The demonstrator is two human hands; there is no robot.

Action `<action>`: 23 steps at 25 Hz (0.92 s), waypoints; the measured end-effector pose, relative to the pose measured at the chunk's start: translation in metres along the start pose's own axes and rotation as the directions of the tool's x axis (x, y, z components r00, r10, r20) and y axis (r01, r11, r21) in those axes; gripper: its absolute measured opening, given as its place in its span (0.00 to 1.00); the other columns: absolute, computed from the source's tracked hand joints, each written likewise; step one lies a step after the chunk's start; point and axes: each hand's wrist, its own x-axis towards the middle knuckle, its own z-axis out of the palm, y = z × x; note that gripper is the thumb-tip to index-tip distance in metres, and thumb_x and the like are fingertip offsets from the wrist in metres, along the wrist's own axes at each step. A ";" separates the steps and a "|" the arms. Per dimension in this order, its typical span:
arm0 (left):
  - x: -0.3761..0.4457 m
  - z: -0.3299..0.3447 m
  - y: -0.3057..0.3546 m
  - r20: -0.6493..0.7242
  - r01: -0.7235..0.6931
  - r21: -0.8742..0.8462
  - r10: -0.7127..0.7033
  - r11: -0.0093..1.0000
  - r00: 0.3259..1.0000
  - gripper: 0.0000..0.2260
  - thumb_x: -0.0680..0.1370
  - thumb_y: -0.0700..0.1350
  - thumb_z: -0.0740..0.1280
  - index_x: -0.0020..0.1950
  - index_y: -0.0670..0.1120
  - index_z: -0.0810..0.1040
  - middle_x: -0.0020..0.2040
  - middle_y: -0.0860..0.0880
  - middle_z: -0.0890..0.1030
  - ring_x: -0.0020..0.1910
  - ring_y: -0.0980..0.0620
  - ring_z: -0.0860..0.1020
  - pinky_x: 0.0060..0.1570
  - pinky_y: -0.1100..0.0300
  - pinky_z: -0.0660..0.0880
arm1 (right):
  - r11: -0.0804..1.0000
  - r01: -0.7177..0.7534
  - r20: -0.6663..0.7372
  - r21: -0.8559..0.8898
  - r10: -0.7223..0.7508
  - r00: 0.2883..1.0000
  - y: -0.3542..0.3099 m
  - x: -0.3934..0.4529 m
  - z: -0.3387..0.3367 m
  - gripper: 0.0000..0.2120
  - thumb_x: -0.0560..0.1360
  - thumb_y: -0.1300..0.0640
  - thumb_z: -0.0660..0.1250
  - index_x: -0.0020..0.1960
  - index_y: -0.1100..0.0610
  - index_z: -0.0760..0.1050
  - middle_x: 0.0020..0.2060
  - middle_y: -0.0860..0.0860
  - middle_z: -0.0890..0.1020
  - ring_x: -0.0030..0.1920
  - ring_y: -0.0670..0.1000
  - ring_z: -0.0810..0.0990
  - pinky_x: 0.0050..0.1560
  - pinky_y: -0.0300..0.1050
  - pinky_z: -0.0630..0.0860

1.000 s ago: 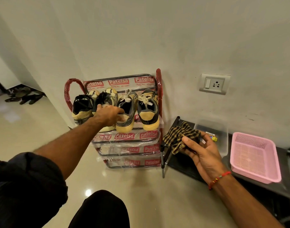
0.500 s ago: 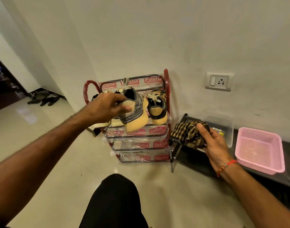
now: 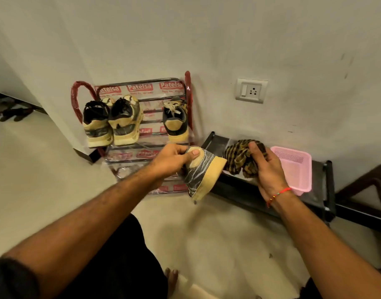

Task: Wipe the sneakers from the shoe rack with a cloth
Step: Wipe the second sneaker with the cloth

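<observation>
Left hand [image 3: 171, 157] grips sneaker [image 3: 201, 172]; right hand [image 3: 266, 167] grips cloth [image 3: 239, 157].

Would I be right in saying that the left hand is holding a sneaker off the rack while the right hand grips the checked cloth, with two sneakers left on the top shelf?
Not quite: the head view shows three sneakers left on the top shelf of the rack, not two. The rest holds: the left hand holds a sneaker off the rack, and the right hand grips the checked cloth.
</observation>
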 end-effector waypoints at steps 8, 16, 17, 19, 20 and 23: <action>0.053 0.067 -0.064 0.072 0.109 -0.125 -0.101 0.986 0.992 0.26 0.82 0.58 0.64 0.49 0.33 0.78 0.39 0.42 0.78 0.38 0.46 0.74 0.43 0.50 0.73 | 0.960 0.168 -0.020 -0.223 -0.177 0.984 0.021 0.006 -0.020 0.15 0.75 0.66 0.71 0.59 0.55 0.80 0.51 0.50 0.86 0.55 0.51 0.84 0.58 0.51 0.79; 0.072 0.071 -0.069 -0.013 0.209 -0.312 -0.224 0.927 0.975 0.16 0.82 0.52 0.66 0.46 0.42 0.86 0.47 0.41 0.86 0.51 0.42 0.84 0.54 0.49 0.78 | -0.090 0.668 0.670 -0.738 -0.210 0.712 0.062 -0.047 0.027 0.22 0.74 0.52 0.60 0.67 0.51 0.77 0.70 0.51 0.75 0.73 0.56 0.70 0.71 0.59 0.66; 0.073 0.070 -0.069 -0.016 0.217 -0.318 -0.234 0.923 0.972 0.16 0.82 0.53 0.66 0.47 0.42 0.85 0.48 0.41 0.86 0.52 0.41 0.84 0.56 0.47 0.79 | -0.135 0.663 0.675 -0.736 -0.216 0.706 0.065 -0.049 0.027 0.21 0.75 0.53 0.59 0.67 0.51 0.77 0.71 0.52 0.74 0.73 0.57 0.69 0.71 0.61 0.65; 0.073 0.072 -0.064 -0.001 0.211 -0.313 -0.222 0.926 0.975 0.17 0.83 0.54 0.64 0.49 0.42 0.85 0.48 0.40 0.86 0.52 0.41 0.84 0.53 0.47 0.80 | -0.136 0.649 0.659 -0.748 -0.260 0.705 0.059 -0.037 0.018 0.20 0.76 0.56 0.59 0.65 0.51 0.78 0.70 0.54 0.75 0.72 0.59 0.71 0.71 0.63 0.65; 0.072 0.073 -0.061 0.017 0.207 -0.319 -0.213 0.925 0.977 0.18 0.83 0.54 0.64 0.50 0.41 0.84 0.48 0.40 0.86 0.50 0.43 0.84 0.50 0.49 0.81 | -0.096 0.631 0.627 -0.770 -0.298 0.720 0.055 -0.027 0.012 0.20 0.75 0.58 0.59 0.64 0.52 0.79 0.68 0.55 0.77 0.69 0.61 0.73 0.70 0.62 0.66; 0.064 0.086 -0.052 0.058 0.155 -0.237 -0.145 0.959 0.988 0.18 0.84 0.53 0.62 0.53 0.41 0.83 0.47 0.41 0.85 0.43 0.48 0.84 0.46 0.53 0.83 | 0.178 0.488 0.393 -0.854 -0.392 0.832 0.037 0.002 -0.007 0.20 0.70 0.66 0.64 0.60 0.58 0.81 0.59 0.57 0.81 0.60 0.61 0.78 0.63 0.59 0.74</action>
